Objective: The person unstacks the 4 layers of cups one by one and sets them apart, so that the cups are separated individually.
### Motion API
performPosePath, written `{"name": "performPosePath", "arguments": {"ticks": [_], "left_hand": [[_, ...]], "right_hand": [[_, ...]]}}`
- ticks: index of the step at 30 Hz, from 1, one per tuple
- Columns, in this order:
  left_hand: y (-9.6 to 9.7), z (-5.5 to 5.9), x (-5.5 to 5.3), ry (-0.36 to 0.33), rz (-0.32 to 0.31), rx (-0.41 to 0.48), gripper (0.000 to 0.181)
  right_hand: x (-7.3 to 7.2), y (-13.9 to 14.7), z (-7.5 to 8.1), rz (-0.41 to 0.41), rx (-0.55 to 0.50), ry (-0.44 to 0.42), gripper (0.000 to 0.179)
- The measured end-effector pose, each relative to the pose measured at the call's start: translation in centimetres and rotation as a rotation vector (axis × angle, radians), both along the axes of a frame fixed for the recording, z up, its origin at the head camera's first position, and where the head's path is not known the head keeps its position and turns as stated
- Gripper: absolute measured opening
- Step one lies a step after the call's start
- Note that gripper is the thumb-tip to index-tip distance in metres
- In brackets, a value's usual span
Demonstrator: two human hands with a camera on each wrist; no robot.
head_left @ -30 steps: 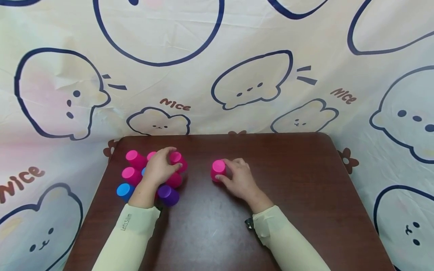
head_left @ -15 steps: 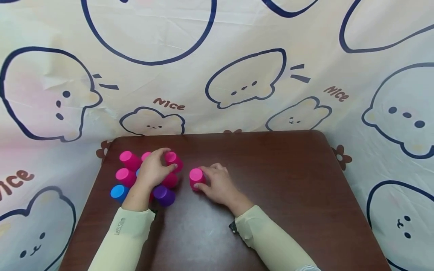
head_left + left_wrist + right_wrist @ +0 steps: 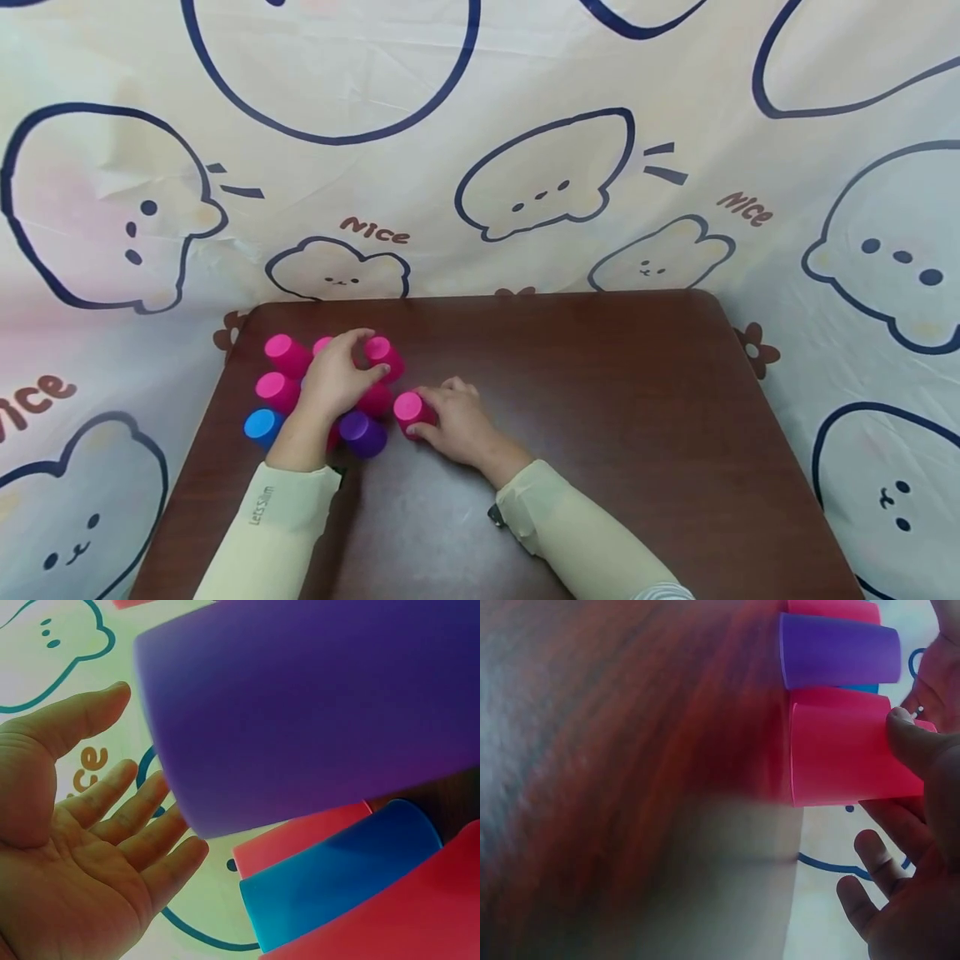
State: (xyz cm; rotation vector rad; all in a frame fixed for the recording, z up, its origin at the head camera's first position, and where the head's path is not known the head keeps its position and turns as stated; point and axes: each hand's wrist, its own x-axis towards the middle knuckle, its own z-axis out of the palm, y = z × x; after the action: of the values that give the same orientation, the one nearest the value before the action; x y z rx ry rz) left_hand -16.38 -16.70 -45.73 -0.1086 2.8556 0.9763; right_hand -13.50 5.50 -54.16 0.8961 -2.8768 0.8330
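Note:
My right hand (image 3: 465, 427) pinches an upside-down pink cup (image 3: 410, 410) between thumb and fingers, the cup standing at the table just right of a group of cups. In the right wrist view this pink cup (image 3: 847, 754) sits beside a purple cup (image 3: 840, 652). My left hand (image 3: 333, 379) is spread above the group, near a pink cup (image 3: 384, 357) at the back right. The left wrist view shows that hand (image 3: 82, 855) with its fingers apart and nothing gripped, a purple cup (image 3: 300, 712) in front. Some cups are hidden under the left hand and forearm.
Other upside-down cups stand in rows: pink cups at the left (image 3: 277, 392), a blue cup (image 3: 263, 427) at the front left and the purple cup (image 3: 363, 434) at the front right. The brown table (image 3: 600, 400) meets a printed cloth (image 3: 525, 83) behind.
My right hand has brought the pink cup leftward and nearer to me, up beside the group. My left hand stays over the cups. The head view has shifted slightly.

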Motion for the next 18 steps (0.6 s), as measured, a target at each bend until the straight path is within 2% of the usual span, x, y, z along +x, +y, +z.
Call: {"name": "performPosePath", "arguments": {"ticks": [10, 18], "left_hand": [[0.0, 0.1, 0.3, 0.016, 0.003, 0.000, 0.080], [-0.2, 0.4, 0.5, 0.025, 0.008, -0.016, 0.079]], "right_hand": [[0.2, -0.6, -1.0, -0.019, 0.025, -0.023, 0.058], [0.2, -0.6, -1.3, -0.029, 0.035, -0.026, 0.062]]}}
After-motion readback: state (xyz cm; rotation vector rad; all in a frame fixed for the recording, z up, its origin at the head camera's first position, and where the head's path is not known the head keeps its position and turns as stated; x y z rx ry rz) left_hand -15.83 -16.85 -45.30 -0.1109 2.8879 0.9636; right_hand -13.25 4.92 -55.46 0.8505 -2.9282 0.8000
